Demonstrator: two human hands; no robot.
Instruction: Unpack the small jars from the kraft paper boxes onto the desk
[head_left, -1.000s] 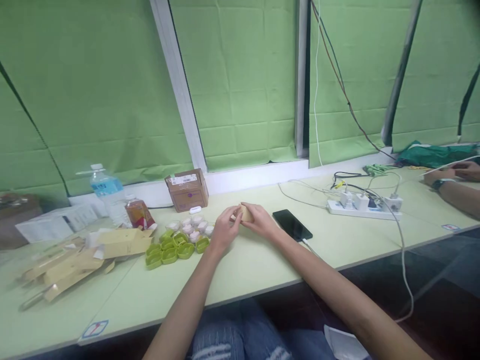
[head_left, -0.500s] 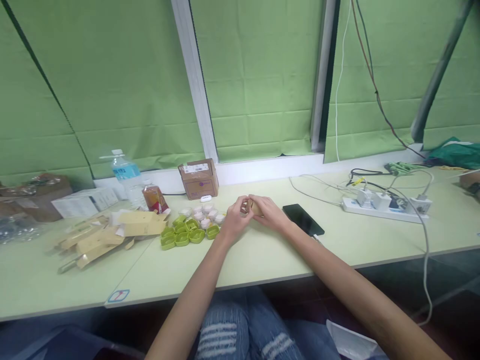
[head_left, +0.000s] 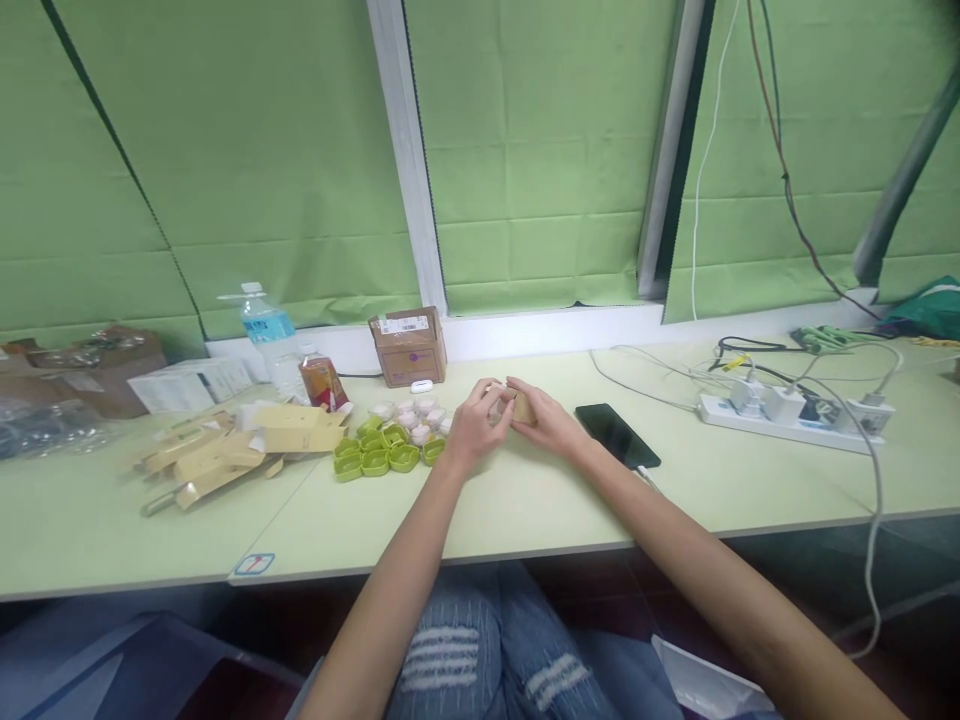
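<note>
Above the table, both of my hands meet around a small tan box-like piece (head_left: 523, 408), mostly covered by fingers. My left hand (head_left: 478, 425) has its fingers curled, with thumb and fingertips against the left side of the piece; something pale shows between them, too small to name. From the other side my right hand (head_left: 551, 422) grips the tan piece between thumb and fingers. Just left of my hands lie several green cups (head_left: 375, 460) in a cluster, with several small white and pinkish pieces (head_left: 420, 420) behind them. A dark phone (head_left: 619, 436) with a cable lies beyond my right forearm.
Flattened tan cartons (head_left: 300, 430) lie left of the cups. Behind them stand a water bottle (head_left: 274, 345), a brown drink bottle (head_left: 322, 382) and a cardboard box (head_left: 409, 350). A white case (head_left: 421, 387) sits before the box. A power strip (head_left: 787, 427) with cables is at right.
The view has shifted slightly, so the table appears a little further right and higher. Both hands remain together on the tan piece, which shows more between the fingers.
</note>
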